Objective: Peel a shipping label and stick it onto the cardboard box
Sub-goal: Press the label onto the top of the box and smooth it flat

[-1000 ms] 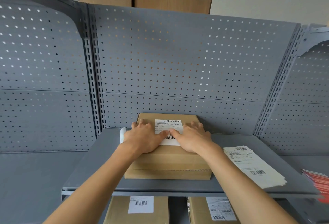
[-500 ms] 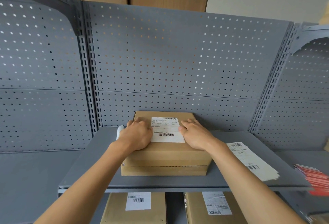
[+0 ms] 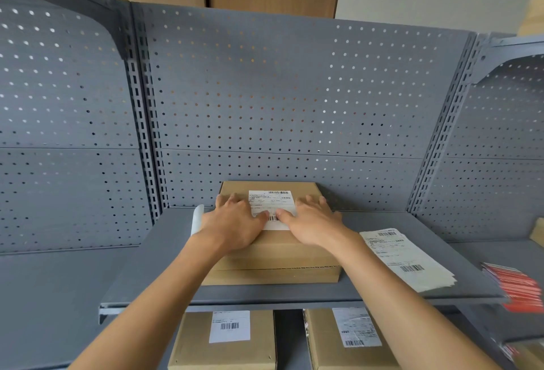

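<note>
A flat brown cardboard box (image 3: 273,258) lies on the grey metal shelf (image 3: 164,252). A white shipping label (image 3: 272,203) with barcodes lies flat on the box's top. My left hand (image 3: 232,225) rests palm down on the box at the label's left edge, thumb on the label's lower part. My right hand (image 3: 315,222) lies palm down at the label's right edge, its thumb also on the label. Both hands are spread flat and hold nothing.
A stack of label sheets (image 3: 403,258) lies on the shelf to the right of the box. A curled white backing strip (image 3: 196,218) stands left of the box. Red items (image 3: 518,287) sit far right. Two labelled boxes (image 3: 226,340) sit below. Pegboard backs the shelf.
Both thumbs have slid inward over the lower part of the label, after the hands had spread apart to its sides half a second ago. The box has stayed in place.
</note>
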A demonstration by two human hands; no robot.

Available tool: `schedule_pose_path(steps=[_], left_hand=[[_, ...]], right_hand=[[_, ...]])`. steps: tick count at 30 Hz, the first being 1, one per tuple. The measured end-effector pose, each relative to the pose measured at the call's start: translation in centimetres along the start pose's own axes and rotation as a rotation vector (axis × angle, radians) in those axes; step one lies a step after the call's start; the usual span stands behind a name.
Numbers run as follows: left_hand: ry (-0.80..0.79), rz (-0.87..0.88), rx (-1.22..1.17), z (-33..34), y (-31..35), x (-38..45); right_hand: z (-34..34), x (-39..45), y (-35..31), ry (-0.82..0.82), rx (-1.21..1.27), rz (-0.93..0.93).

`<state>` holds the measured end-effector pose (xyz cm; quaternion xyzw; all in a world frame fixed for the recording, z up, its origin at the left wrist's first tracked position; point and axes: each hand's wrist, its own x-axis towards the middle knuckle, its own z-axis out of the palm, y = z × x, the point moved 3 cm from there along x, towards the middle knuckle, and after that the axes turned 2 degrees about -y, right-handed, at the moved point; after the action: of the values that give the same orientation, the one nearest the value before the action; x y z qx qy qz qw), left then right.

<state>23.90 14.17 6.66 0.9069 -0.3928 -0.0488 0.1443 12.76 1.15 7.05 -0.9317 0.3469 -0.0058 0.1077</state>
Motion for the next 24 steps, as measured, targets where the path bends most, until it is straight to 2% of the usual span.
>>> schedule_pose_path(steps=[10,17,20,24], left_hand=[[-0.052,0.022,-0.025,-0.4,-1.1,0.1],[-0.014,0.030,-0.141,-0.6,-2.8,0.5],[0.029,0.014,-0.111,-0.9,-1.9,-0.6],[-0.016,-0.018,-0.024,-0.4,-0.4,-1.7]], right_hand=[[-0.7,-0.1,2.0,-0.055,0.039,-0.090],[-0.8,0.0,2.8,-0.019,0.108,-0.115],[-1.1,-0.9,2.0,-0.013,0.051,-0.070],[-0.5,-1.7,0.3,0.007,-0.026,-0.051]])
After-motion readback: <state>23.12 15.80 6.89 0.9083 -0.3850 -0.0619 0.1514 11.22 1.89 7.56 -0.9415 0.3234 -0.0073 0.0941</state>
